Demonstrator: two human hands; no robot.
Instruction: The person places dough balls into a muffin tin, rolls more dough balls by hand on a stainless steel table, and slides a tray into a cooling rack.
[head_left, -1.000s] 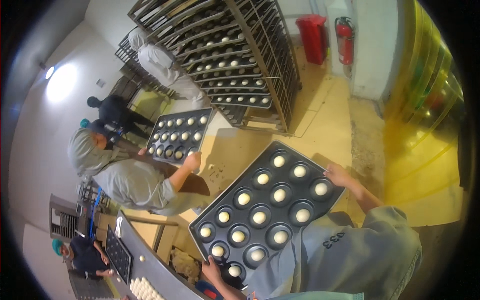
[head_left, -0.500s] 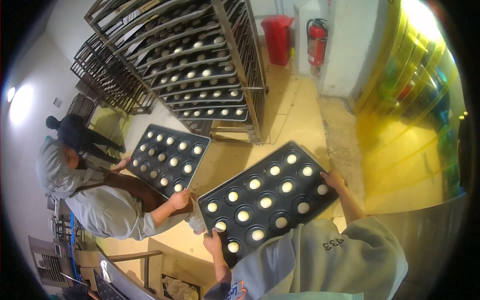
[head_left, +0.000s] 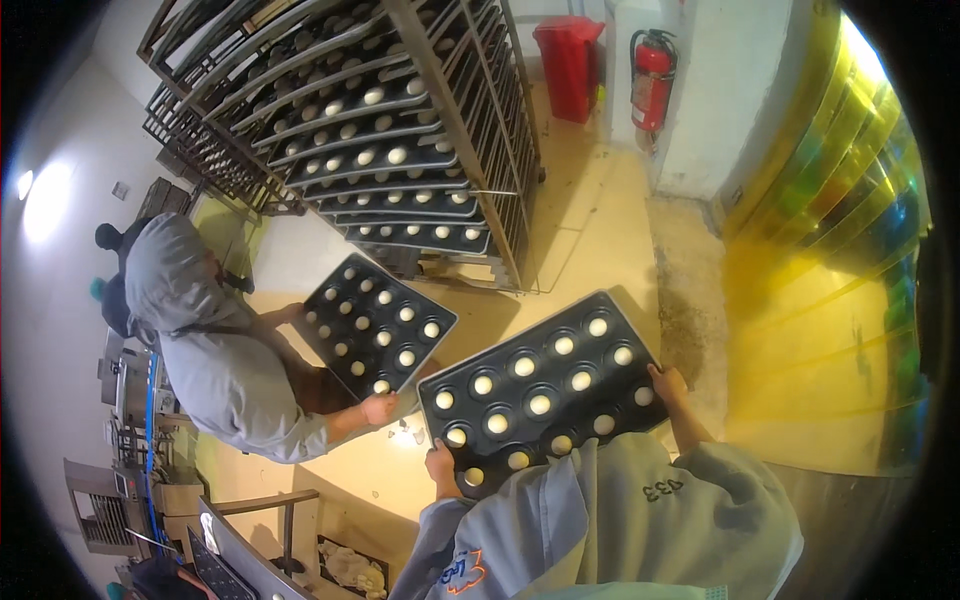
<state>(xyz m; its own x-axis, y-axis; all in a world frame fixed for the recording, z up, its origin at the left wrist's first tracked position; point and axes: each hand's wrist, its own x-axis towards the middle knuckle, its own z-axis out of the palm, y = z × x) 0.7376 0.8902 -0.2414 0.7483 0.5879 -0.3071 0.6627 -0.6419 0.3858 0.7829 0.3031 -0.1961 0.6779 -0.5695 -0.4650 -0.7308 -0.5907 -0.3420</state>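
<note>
My left hand (head_left: pixel 440 462) grips the lower left side of a dark baking tray (head_left: pixel 552 372) with round moulds, each bearing a pale dough ball (head_left: pixel 540 404). My right hand (head_left: pixel 667 386) holds the tray's right edge, fingers curled round it. The tray is at my waist, its near edge partly behind my grey clothing (head_left: pixel 610 510). Ahead to the left, a co-worker (head_left: pixel 230 360) in a grey hooded top carries a similar loaded tray (head_left: pixel 408 335), a co-worker's hand (head_left: pixel 378 408) on its near corner.
A tall metal rack (head_left: pixel 440 110) of loaded trays stands ahead. At right are a red bin (head_left: pixel 568 70), a fire extinguisher (head_left: pixel 653 85) and yellow strip curtains (head_left: pixel 800 300). A steel table (head_left: pixel 250 555) is at lower left; other people are partly visible at left.
My view has turned left and toward the rack, which now looms larger. The co-worker's tray has swung lower, next to mine. Both my hands remain on my tray.
</note>
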